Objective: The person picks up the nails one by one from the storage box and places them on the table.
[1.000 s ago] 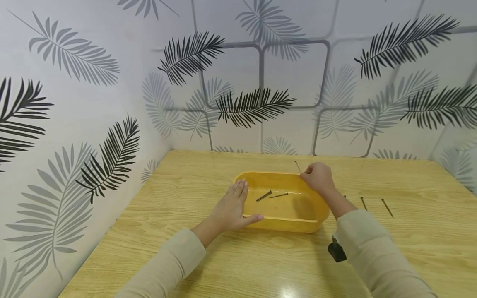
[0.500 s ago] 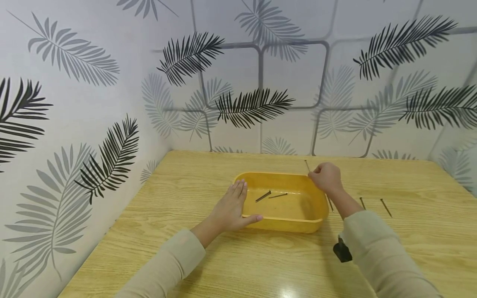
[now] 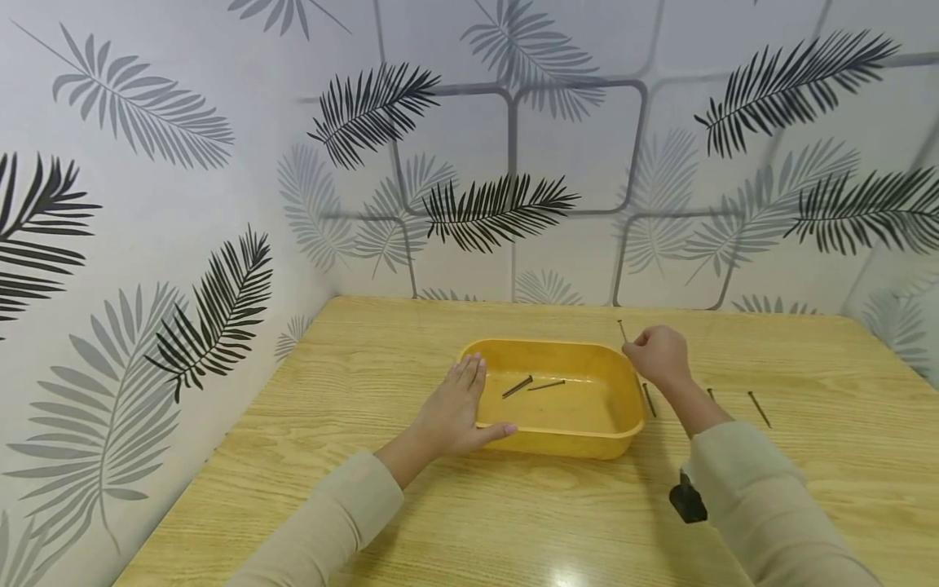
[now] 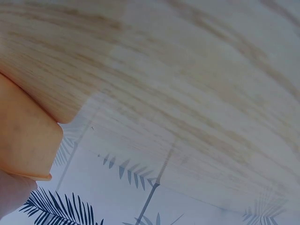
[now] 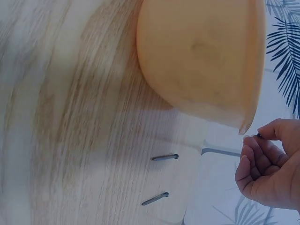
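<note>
Right hand (image 3: 658, 355) pinches a nail (image 3: 623, 330) betw. thumb & fingertips, fingers curled, nail poking up just past the far right corner of the yellow tray (image 3: 612, 434). Judgement: keep the pinch firm & low on the shank so it doesn't swivel. Left hand (image 3: 458, 410) lies flat, fingers straight, against the tray's left wall w/ thumb along the front wall, steadying it. Two nails (image 3: 534, 385) lie in the tray; three loose nails (image 3: 760, 408) on the bench (image 3: 367, 391) to the tray's right.
</note>
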### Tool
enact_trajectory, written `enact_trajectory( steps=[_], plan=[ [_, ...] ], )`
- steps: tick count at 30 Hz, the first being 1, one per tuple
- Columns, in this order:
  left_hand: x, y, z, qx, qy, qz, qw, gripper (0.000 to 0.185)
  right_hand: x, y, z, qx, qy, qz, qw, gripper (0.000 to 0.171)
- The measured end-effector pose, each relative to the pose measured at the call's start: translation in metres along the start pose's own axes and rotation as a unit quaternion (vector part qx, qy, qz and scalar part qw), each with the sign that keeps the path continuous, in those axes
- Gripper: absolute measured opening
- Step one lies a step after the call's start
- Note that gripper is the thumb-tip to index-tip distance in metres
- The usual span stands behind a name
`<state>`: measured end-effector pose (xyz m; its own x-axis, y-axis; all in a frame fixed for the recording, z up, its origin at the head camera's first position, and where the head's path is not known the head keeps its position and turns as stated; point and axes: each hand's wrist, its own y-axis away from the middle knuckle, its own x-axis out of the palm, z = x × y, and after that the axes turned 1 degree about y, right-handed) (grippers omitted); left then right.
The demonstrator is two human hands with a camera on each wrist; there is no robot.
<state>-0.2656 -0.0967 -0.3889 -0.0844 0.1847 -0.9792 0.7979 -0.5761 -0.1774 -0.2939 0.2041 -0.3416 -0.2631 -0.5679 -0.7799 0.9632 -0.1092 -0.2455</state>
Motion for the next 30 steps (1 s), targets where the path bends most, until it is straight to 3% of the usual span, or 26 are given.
enact_trajectory(
  steps=[30],
  plan=[
    [0.001,-0.001,0.000,-0.001,-0.016,-0.005,0.9999,0.124,-0.010,0.006,-0.032,0.010,0.019,-0.012,1.000,0.027]
  ],
)
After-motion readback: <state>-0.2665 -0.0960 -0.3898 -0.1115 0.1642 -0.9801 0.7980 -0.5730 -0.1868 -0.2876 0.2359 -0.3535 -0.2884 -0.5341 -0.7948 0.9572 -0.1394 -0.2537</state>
